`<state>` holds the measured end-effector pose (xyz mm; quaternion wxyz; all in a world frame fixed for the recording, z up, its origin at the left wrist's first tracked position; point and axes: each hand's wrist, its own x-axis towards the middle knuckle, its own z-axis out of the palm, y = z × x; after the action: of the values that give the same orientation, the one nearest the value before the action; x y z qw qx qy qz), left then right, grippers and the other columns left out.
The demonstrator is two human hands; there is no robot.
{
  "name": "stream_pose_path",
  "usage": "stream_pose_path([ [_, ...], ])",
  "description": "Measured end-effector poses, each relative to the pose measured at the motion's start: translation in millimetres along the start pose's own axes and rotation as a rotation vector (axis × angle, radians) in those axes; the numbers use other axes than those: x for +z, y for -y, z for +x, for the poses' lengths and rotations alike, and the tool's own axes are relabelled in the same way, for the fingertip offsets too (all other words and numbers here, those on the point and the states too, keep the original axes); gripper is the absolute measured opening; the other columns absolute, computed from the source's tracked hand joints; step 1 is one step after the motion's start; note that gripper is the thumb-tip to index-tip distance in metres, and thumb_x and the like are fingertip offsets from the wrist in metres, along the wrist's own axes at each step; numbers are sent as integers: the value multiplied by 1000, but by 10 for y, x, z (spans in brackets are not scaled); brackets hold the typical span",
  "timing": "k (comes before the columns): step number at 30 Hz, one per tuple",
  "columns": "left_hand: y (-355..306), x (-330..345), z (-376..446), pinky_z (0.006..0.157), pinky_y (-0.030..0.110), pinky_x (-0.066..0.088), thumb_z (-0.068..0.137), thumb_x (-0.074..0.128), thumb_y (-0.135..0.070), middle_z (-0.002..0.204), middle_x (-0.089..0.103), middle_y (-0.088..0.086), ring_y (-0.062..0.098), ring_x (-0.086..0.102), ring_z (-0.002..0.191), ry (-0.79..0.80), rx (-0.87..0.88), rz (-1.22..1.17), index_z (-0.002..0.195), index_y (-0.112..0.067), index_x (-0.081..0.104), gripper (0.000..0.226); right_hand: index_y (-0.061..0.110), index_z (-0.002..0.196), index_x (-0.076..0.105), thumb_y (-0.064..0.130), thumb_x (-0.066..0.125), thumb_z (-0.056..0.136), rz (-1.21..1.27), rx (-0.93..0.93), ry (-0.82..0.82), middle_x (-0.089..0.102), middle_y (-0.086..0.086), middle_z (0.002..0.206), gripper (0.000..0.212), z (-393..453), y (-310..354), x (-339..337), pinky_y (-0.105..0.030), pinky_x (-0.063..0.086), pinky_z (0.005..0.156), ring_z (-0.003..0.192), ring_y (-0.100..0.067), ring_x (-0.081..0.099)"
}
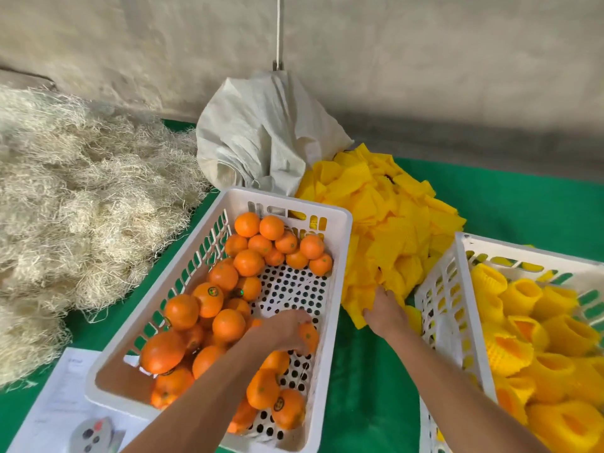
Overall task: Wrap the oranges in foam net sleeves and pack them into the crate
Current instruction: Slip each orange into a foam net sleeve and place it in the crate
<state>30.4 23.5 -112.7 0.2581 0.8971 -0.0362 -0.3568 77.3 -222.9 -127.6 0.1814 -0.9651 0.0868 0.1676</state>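
green mat (366, 371): l hand (277, 331) grips orange (309, 336) nr crate (340, 256) rim.

A single head-worn wide-angle view looks forward and steeply down onto a green counter (366, 371), close enough that both forearms enter from 6 o'clock. The wall (392, 60) fills the 12 o'clock band, its lines bowed by the lens. A white crate of oranges (330, 243) sits near centre; a second crate (457, 289) is cut off at 4 o'clock.
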Motion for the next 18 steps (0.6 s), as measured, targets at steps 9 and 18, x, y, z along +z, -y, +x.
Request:
stream_pose_path([
  [9, 161, -51, 96, 63, 32, 51, 73, 80, -54, 100, 65, 1, 16, 62, 81, -139, -41, -255, 123, -26, 47, 67, 18, 67, 47, 27, 63, 94, -43, 0, -122, 55, -3, 72, 32, 114, -170, 147, -32, 40, 56, 69, -23, 55],
  [18, -550, -347, -321, 60, 30, 51, 87, 79, -35, 80, 67, -3, 11, 64, 69, -802, 381, -711, 87, -20, 62, 23, 16, 72, 49, 34, 72, 84, 439, -76, -241, 56, 1, 67, 31, -236, 102, -671, -30, 32, 48, 60, -16, 51],
])
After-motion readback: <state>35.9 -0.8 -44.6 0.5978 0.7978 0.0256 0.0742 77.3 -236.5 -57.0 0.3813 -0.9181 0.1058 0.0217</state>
